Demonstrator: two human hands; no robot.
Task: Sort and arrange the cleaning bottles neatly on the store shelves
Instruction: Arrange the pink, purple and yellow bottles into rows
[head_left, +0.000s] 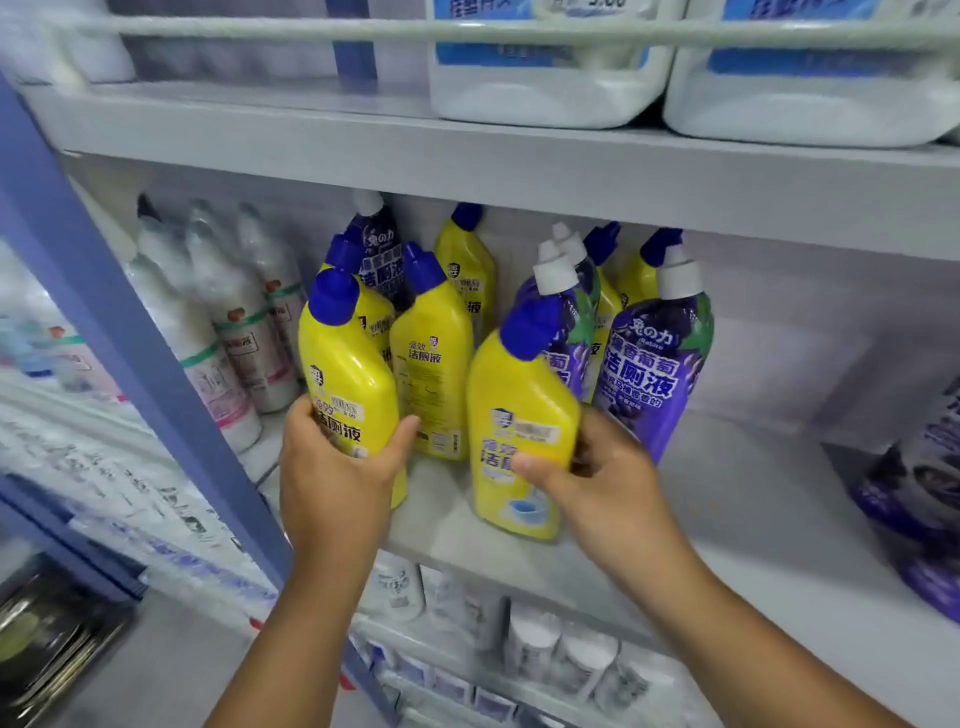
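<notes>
Yellow toilet-cleaner bottles with blue caps stand on the middle shelf (727, 525). My left hand (332, 467) grips the front-left yellow bottle (345, 374) near its base. My right hand (597, 467) holds the front-right yellow bottle (519, 415), which tilts to the right. A third yellow bottle (431, 358) stands between them, and more yellow ones stand behind. A purple grape-label bottle (652, 364) with a white cap stands at the right of the group, with other purple bottles behind it.
White bottles (228, 322) fill the left end of the shelf beside a blue upright post (104, 312). Large white jugs (545, 78) sit on the shelf above. More purple bottles (924, 493) lie at the far right. Small white containers (535, 639) are on the lower shelf.
</notes>
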